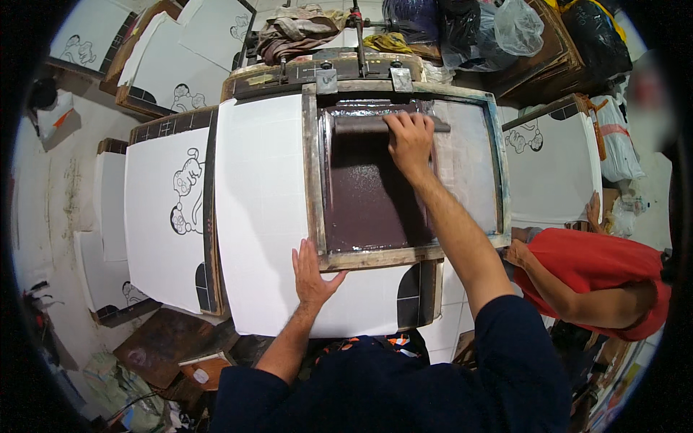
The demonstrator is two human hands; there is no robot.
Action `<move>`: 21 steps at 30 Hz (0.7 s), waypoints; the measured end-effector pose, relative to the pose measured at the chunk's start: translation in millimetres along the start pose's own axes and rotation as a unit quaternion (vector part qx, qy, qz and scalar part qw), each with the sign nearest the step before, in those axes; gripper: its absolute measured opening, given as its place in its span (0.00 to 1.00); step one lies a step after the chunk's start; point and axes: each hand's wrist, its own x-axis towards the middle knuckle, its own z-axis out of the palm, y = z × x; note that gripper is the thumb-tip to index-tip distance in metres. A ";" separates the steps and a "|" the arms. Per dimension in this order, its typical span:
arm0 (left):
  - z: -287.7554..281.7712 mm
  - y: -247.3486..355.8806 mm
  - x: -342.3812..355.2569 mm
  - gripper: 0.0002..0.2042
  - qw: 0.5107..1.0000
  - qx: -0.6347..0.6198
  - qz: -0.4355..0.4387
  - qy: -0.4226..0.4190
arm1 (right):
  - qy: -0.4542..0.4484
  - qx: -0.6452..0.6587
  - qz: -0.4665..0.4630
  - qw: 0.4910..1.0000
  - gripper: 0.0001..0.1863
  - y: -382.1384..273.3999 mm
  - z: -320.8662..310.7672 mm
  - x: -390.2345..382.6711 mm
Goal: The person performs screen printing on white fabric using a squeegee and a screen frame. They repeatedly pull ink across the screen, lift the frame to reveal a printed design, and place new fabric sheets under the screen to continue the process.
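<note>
A wooden-framed printing screen (312, 166) lies flat over white fabric (260, 209) on a board, held by two metal clamps (327, 81) at its far edge. Dark purplish-brown ink (375, 187) coats the mesh. My right hand (410, 144) is wrapped round a long dark squeegee (361, 124), which rests across the mesh near the far end. My left hand (312, 273) lies at the frame's near left corner, fingers stretched out, its palm over the fabric.
Boards with white fabric bearing black cartoon outlines stand at the left (170, 187) and right (552, 169). Close by on the right, a person in a red top (592, 278) grips a board's edge. Rags (299, 32) and plastic bags (518, 29) lie beyond the screen.
</note>
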 end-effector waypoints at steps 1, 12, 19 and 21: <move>1.3 0.2 -1.3 0.58 0.999 0.000 -0.034 -0.026 | -0.001 -0.003 0.000 1.000 0.23 7.0 12.4 12.3; 1.5 0.4 -3.6 0.56 0.999 0.007 -0.028 -0.022 | -0.074 -0.049 -0.018 0.996 0.27 41.9 57.2 54.7; 0.7 2.3 -4.3 0.55 0.999 0.002 -0.037 -0.022 | -0.129 -0.054 0.051 0.989 0.26 1.1 15.9 23.0; -0.2 1.9 -3.4 0.55 0.999 -0.005 -0.030 -0.017 | -0.166 -0.021 0.057 0.984 0.27 -18.4 -1.9 -6.5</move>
